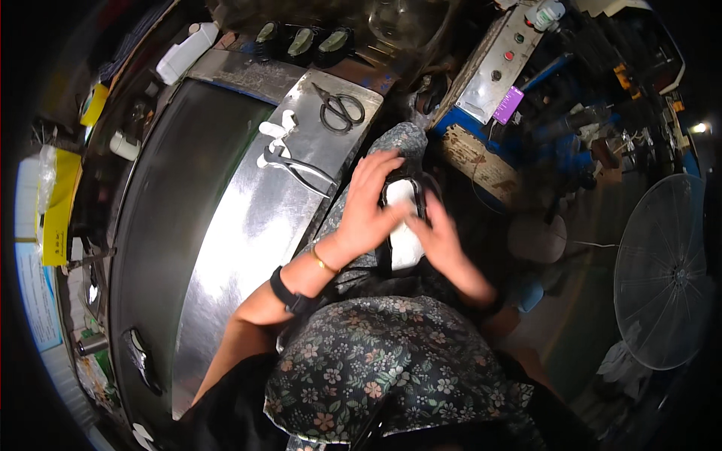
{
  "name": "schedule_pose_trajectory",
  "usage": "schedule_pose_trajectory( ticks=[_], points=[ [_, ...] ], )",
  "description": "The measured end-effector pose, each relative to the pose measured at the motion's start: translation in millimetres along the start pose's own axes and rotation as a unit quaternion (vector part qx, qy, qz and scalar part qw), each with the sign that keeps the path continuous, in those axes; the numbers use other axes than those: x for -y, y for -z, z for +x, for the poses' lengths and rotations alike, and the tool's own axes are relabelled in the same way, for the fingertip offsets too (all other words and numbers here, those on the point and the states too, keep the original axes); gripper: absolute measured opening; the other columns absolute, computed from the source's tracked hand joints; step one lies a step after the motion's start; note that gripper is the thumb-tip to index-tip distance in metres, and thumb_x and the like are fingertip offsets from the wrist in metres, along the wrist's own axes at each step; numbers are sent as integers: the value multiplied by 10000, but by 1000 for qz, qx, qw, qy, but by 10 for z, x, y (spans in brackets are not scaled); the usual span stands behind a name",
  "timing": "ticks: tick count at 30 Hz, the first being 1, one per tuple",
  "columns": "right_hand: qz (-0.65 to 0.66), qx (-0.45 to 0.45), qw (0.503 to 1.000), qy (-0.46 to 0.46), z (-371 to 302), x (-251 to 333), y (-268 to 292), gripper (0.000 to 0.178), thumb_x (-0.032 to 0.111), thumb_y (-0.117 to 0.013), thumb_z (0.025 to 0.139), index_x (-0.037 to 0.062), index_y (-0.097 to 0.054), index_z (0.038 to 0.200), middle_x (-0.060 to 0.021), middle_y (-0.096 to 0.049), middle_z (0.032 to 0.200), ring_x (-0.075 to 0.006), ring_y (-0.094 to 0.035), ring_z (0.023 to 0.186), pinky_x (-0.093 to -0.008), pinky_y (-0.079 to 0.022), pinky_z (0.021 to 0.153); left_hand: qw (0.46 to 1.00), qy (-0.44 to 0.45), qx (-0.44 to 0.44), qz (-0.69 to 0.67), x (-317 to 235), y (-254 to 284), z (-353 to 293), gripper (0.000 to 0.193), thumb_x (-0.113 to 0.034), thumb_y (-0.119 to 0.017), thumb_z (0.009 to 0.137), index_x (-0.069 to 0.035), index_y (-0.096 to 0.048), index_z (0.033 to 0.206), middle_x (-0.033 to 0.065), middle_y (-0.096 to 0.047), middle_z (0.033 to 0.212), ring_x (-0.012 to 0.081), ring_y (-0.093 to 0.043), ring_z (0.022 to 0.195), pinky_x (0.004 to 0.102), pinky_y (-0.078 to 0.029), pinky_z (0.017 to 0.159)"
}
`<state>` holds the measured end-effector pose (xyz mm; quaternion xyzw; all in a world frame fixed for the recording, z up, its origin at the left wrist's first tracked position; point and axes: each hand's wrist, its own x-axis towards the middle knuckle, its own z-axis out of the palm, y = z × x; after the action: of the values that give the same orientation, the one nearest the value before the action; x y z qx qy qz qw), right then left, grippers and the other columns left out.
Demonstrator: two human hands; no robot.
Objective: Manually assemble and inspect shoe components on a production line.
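Observation:
A dark shoe (407, 248) with a long white face turned up rests on my lap, its far end pointing away from me. My left hand (366, 207) grips its left side, thumb reaching across the white face and fingers lying along the far end. On the right side, my right hand (444, 244) holds the shoe with its thumb near the white face; motion blurs it. Left of my hands, pincers (301, 169) and black-handled scissors (340, 110) lie on a metal plate (244, 225). Crumpled white scraps (278, 128) sit by the pincers.
A dark conveyor belt (162, 218) runs along the left, carrying a dark shoe (141, 359). Several dark shoes (302, 43) stand at the back. A control panel with buttons (502, 64) rises at the far right, and a large round fan (669, 274) stands at the right.

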<state>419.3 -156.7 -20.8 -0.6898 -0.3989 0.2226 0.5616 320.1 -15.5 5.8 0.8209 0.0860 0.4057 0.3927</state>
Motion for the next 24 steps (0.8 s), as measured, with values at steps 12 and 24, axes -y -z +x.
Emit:
schedule_pose_trajectory(
  ticks=[12,24],
  points=[
    [163,82,888,-422,219,-193,-108,820,681,-331,954,-45,-569,1250,-103,-675,1062,-192,-630,956,-308,-487,866,837,418,87,-341,450,262,-176,500,3,-706,844,-52,-487,1290,39,-620,1028,114,-588,905,241,-490,804],
    [-429,128,894,12,331,-147,-273,359,260,-486,970,-50,-559,1138,-245,-659,763,-405,-670,767,-483,-552,706,858,416,150,-260,727,202,-92,540,-53,-704,868,-23,-434,1334,42,-594,1084,100,-555,936,235,-474,792]
  ],
)
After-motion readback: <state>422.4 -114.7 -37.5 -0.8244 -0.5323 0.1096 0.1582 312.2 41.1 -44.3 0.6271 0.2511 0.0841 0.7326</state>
